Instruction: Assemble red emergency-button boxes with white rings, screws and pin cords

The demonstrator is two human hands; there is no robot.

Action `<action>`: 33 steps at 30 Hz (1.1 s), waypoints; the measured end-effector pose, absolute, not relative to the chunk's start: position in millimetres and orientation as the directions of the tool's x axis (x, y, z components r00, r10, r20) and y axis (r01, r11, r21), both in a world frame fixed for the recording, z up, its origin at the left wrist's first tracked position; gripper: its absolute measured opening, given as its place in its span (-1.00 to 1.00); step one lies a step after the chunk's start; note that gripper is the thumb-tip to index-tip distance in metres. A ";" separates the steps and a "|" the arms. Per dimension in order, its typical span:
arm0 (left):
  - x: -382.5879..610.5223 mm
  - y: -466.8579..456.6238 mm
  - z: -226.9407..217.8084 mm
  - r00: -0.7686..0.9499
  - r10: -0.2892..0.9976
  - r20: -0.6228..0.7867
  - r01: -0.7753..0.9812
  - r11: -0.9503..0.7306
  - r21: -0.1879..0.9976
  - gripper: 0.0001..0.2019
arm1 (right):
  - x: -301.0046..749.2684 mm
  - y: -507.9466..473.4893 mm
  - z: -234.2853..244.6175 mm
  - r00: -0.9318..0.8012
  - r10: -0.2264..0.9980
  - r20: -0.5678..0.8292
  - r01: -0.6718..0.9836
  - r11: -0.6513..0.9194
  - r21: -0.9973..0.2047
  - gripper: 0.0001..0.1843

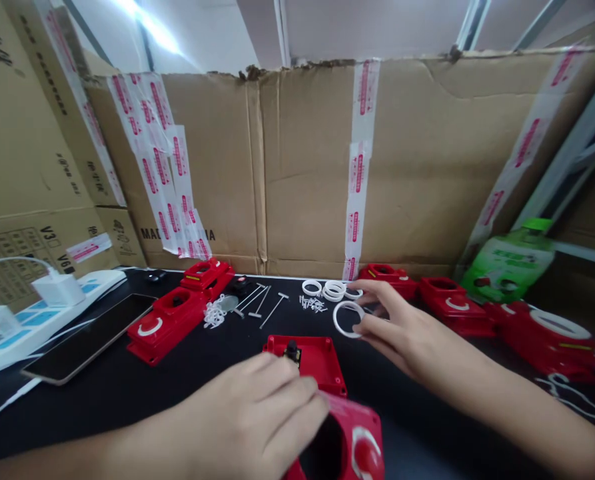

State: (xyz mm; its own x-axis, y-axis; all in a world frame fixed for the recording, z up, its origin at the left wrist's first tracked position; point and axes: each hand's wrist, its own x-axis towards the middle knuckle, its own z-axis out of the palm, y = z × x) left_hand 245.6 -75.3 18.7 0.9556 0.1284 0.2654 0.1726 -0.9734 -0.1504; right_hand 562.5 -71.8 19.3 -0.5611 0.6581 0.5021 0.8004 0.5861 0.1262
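Observation:
My left hand [264, 417] is closed over a red plastic housing [350, 443] with a round hole, near the front of the black table. Just behind it lies a red open base [317, 360] with a black part inside. My right hand [394, 327] reaches toward the back and pinches a white ring [347, 319] between its fingertips. More white rings [330, 290] and a small heap of screws [313, 304] lie just beyond it.
Red housings stand at the left [170, 320] and along the right [452, 303]. Long metal pins [264, 303] and small white washers [214, 313] lie in the middle. A phone [90, 337] and a power strip [37, 310] sit at the left. Cardboard walls [302, 167] close the back; a green pouch [510, 260] leans at the right.

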 end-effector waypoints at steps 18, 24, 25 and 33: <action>246.0 -80.8 -7.3 0.927 0.302 0.223 0.333 -0.935 -0.120 -0.54 | 561.2 -70.8 8.3 -0.633 0.641 0.435 0.753 0.640 0.152 -0.80; 250.9 -62.7 -19.3 0.888 0.410 0.210 0.419 -0.908 0.003 -0.16 | 562.4 -67.4 5.5 -0.583 0.671 0.458 0.794 0.589 0.149 -0.72; 252.4 -58.8 -19.8 0.879 0.435 0.198 0.437 -0.899 0.034 -0.14 | 562.6 -66.9 4.9 -0.578 0.677 0.456 0.798 0.586 0.140 -0.71; 257.9 -48.0 -6.1 0.832 0.538 0.134 0.513 -0.839 0.181 -0.20 | 553.8 -75.4 5.4 -0.547 0.720 0.427 0.814 0.577 0.070 -0.65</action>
State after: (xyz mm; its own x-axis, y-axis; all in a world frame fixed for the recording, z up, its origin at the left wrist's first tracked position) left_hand 257.9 -48.0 -6.1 0.8323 0.5378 0.1343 0.5128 -0.8391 0.1814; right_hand 553.8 -75.4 5.4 -0.5473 0.7200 0.4268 0.8138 0.5770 0.0701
